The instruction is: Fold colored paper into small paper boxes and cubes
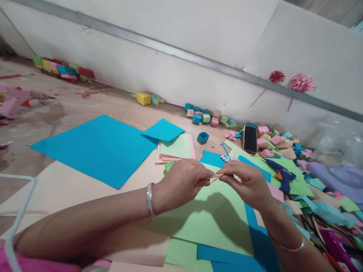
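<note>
A small folded strip of peach paper (216,176) is stretched between my two hands, above the green sheets. My left hand (183,183) pinches one end between thumb and fingers. At the other end, my right hand (248,182) is closed on the strip in the same way. Under both hands lies a light green sheet (219,219), with blue paper (261,238) beneath its right side. Partly hidden behind my left hand is a small green folded piece (169,166). The fingertips cover much of the strip.
A large blue sheet (99,151) lies to the left. A phone (250,139), a blue glue gun (280,174) and many folded paper pieces crowd the right. A pink glue gun (14,101) stands far left. The white wall (127,64) bounds the back.
</note>
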Motion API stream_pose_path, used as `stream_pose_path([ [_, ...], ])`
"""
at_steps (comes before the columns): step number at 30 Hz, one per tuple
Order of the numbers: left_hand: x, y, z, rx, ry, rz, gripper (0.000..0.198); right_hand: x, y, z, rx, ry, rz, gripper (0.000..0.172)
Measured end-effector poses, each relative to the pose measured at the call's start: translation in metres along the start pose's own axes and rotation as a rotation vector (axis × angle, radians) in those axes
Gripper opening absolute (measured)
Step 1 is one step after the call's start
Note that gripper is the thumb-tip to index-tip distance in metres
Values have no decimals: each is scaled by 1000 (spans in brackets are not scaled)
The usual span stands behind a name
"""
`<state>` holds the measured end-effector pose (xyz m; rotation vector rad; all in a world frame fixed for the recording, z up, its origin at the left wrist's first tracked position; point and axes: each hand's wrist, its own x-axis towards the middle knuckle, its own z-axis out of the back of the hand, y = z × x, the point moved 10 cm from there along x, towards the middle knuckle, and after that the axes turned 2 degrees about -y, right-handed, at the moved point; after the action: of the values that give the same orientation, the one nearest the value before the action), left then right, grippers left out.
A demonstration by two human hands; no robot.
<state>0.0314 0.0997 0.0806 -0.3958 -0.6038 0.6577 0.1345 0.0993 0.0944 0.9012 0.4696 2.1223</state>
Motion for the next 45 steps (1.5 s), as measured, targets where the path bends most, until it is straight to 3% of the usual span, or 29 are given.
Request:
stream_pose_path([
  [4, -2, 0, 6, 129, -61, 14, 22, -2, -3, -3, 9, -4, -44, 15],
  [9, -7, -4, 12, 251, -136, 20, 23, -11, -3, -11, -43, -64, -140, 52],
  [14, -3, 2, 18, 222, -131, 61, 22, -14, -4, -4, -96, -151, -208, 15],
  [24, 1, 22, 10, -75, -54, 245, 18, -14, -17, -8, -41, -101, -296, 13],
  [29, 1, 21, 3, -146, -28, 234, 18, -13, -18, -10, -43, -127, -282, 11],
  [34, 1, 24, 2, -146, -44, 253, 17, -10, -6, -9, -59, -153, -178, 10],
  [45, 1, 19, 6, -147, -146, 213, 14, -11, 3, -7, -125, -201, -150, 7],
])
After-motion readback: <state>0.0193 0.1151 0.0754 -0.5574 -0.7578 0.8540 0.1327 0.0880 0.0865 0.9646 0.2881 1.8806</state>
